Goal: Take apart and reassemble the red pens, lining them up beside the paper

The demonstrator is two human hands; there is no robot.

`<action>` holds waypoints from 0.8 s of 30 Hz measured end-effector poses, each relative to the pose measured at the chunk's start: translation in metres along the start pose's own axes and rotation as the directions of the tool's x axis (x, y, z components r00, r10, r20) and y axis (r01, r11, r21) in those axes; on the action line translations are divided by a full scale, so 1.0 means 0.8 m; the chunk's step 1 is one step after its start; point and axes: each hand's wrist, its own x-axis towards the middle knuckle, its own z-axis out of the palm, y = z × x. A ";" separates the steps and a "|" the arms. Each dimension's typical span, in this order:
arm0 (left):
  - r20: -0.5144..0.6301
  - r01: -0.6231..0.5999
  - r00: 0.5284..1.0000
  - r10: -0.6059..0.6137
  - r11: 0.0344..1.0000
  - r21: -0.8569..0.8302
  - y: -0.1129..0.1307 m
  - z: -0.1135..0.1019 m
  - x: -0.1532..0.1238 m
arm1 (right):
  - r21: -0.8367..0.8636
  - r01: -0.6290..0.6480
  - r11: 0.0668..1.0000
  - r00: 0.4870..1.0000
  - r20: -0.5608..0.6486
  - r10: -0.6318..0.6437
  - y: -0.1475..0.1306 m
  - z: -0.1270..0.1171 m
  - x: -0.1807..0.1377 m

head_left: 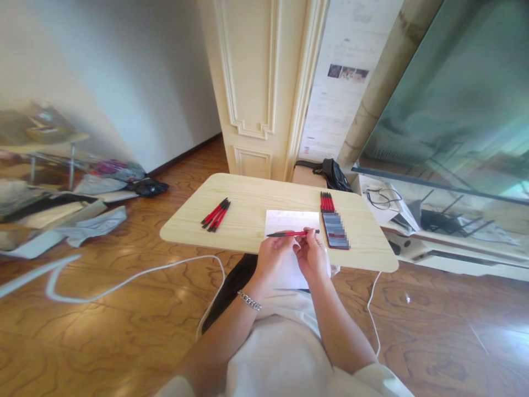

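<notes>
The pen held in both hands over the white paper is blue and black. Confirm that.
Not blue: the pen is red and black. The head view shows it held by the left hand and right hand over the white paper.

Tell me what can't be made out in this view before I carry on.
Head view only:
- Red pen: right part covered by the right hand; whether the left hand grips it is too small to tell.
- Flat case beside it: pixelated blur, contents unreadable.
- White sheet: near edge hidden behind both hands.
- Loose pens at left: too small to count.
</notes>
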 end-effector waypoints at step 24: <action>0.291 -0.385 0.908 0.301 0.326 0.864 -0.018 -0.074 0.078 | 0.157 -0.036 0.987 0.996 0.082 0.023 -0.057 -0.023 0.074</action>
